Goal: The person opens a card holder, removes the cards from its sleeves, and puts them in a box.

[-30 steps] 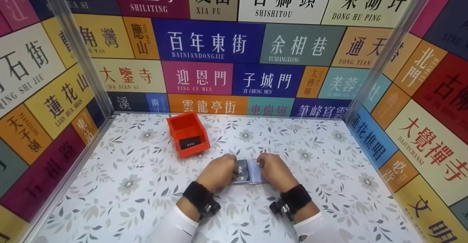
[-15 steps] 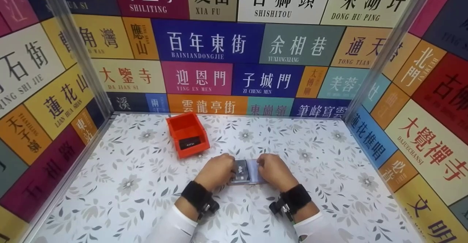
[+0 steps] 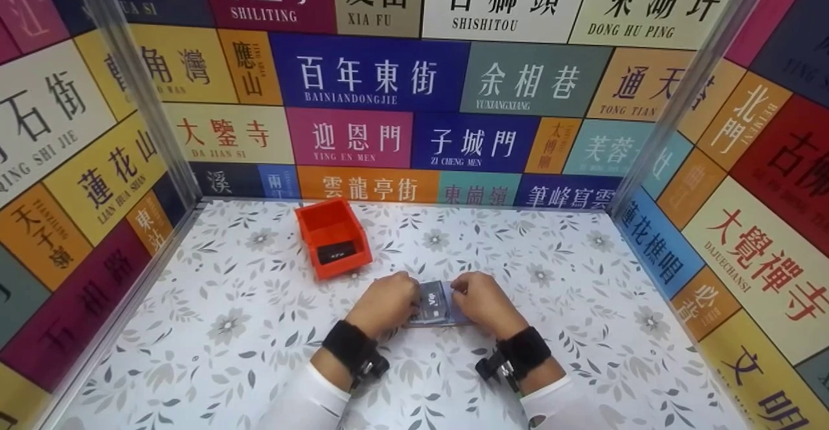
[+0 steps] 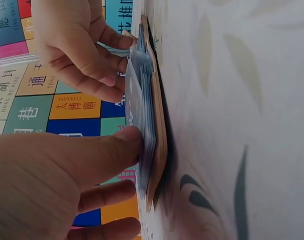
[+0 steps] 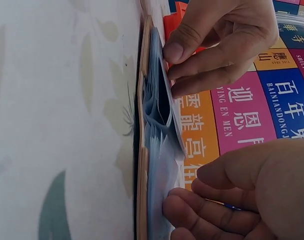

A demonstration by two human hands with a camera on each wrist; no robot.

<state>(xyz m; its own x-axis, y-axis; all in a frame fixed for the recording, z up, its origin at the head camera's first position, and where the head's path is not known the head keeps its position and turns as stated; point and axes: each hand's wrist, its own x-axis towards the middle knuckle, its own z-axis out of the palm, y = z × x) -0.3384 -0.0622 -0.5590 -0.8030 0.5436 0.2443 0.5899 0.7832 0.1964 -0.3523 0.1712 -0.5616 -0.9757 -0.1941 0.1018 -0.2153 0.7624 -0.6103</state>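
A small card holder [image 3: 462,319] with clear sleeves [image 4: 147,107] and a tan cover [image 5: 141,185] lies spread on the table. At its left part is a dark grey card [image 3: 432,300] with white print, its right edge lifted above a gaping sleeve in the right wrist view. My left hand [image 3: 387,302] holds the card's left part, thumb [image 4: 122,145] on the near side and fingers beyond. My right hand [image 3: 482,297] rests at the right sleeves. One fingertip [image 5: 173,206] touches the plastic, while the thumb stands apart from it.
An orange-red bin [image 3: 346,266] stands behind and left of the hands, with a black, white-printed item [image 3: 337,252] inside. Printed panels [image 3: 375,138] wall the flower-patterned table [image 3: 227,365] at the back and sides.
The grey card has shifted slightly right and tilted, with its right edge raised. My right fingers have moved a little left along the sleeves. The bin stays put.
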